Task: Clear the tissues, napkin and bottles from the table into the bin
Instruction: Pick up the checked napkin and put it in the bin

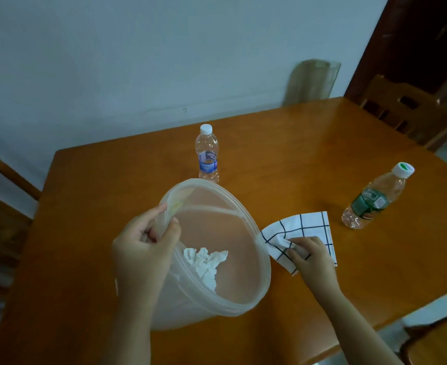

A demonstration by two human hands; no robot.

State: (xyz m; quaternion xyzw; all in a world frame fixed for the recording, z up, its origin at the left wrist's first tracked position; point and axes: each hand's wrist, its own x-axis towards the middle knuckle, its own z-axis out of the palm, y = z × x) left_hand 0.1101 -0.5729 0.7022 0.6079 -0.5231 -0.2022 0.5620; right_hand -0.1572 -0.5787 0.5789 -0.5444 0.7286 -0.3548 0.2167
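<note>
Clearing so far: crumpled tissues (204,264) lie inside the translucent bin (256,248), so that part looks done.
Left hand (144,243): fingers and thumb clamped over the bin's near rim, tipping its mouth toward the napkin.
Right hand (310,255): fingertips pinching the checked napkin (306,227), which is flat on the table (283,143) just beside the bin.
Left to do: napkin, then the blue-label bottle (208,154) behind the bin and the green-label bottle (375,198) further right, both upright.

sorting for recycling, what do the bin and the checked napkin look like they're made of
Bin: probably translucent, frosted plastic, since the table's orange shows through its wall. Checked napkin: soft cloth or paper; it creases under the right hand, but the weave is too fine to tell.
</note>
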